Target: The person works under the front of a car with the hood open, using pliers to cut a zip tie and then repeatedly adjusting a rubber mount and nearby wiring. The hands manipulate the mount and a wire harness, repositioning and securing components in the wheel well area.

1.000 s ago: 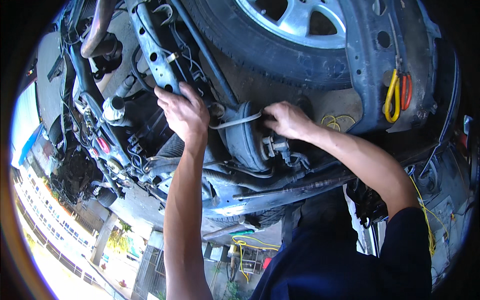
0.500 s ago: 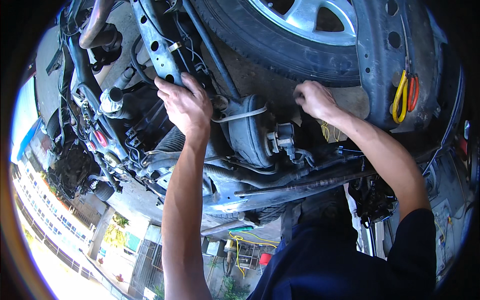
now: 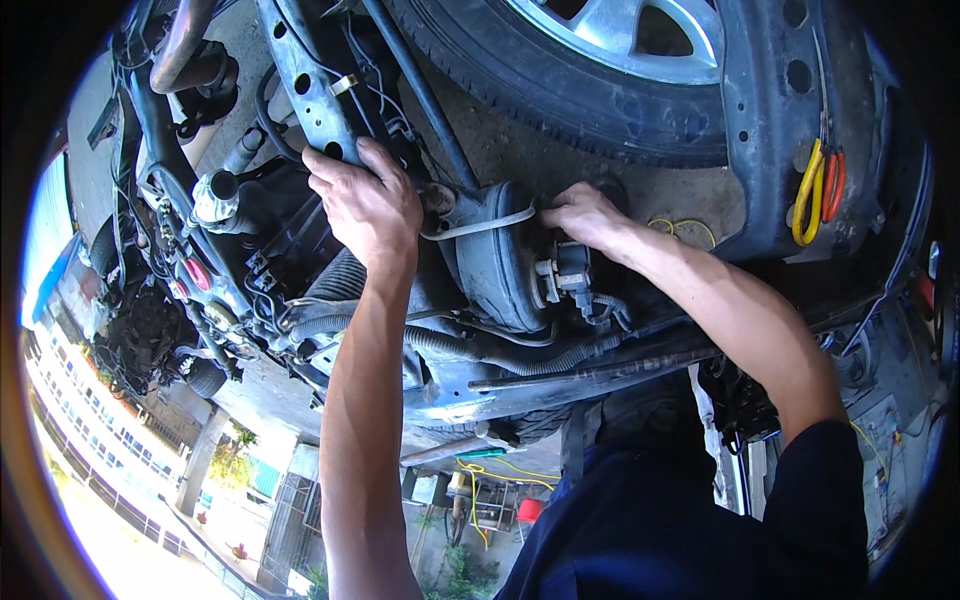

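Note:
My left hand [image 3: 368, 208] is wrapped round the lower end of a grey metal rail [image 3: 318, 105] with round holes in it. Right of that hand a dark rounded canister [image 3: 488, 275] sits among the car's parts, crossed by a pale thin band or tube [image 3: 487, 228]. My right hand [image 3: 588, 218] has its fingers drawn together at the canister's far right edge, close to the band's end. What lies between those fingertips is hidden. Just below my right wrist is a dark valve-like fitting [image 3: 573, 268] with a wire plug.
A tyre [image 3: 600, 120] on a silver alloy wheel fills the top. Cutters or pliers with yellow handles [image 3: 806, 195] and an orange-handled tool [image 3: 834, 190] hang on the dark panel at right. A corrugated hose [image 3: 470, 350] and a long rod [image 3: 600, 372] run below the canister.
My right hand has moved left, from beneath the tyre to the canister's edge. The left hand stays on the rail. The view has shifted slightly.

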The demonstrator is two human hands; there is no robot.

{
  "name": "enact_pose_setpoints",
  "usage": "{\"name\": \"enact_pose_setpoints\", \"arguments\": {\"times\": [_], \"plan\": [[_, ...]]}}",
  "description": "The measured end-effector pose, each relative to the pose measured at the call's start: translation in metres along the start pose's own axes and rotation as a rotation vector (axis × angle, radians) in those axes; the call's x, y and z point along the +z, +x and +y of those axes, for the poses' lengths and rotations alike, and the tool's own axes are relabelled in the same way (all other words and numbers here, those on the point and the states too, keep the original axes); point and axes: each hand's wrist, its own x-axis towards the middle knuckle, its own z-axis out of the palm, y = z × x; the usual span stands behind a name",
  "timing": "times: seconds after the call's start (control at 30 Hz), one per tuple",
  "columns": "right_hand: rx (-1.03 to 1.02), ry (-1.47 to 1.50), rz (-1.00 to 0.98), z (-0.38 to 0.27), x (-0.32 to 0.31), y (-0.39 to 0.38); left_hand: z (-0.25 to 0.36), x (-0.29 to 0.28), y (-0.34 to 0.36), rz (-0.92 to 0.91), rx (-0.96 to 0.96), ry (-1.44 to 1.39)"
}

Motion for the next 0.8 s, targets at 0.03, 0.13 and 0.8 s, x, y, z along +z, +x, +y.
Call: {"name": "enact_pose_setpoints", "arguments": {"times": [0.03, 0.13, 0.8], "plan": [[0.009, 0.012, 0.017, -0.002, 0.001, -0.001, 0.0, 0.0, 0.0, -0.002, -0.005, 0.001], [0.03, -0.026, 0.08, -0.004, 0.004, -0.004, 0.002, -0.001, 0.0, 0.003, 0.001, 0.01], [-0.078, -0.061, 0.173, -0.001, 0.013, -0.007, -0.004, 0.0, -0.001, -0.017, 0.0, -0.004]]}}
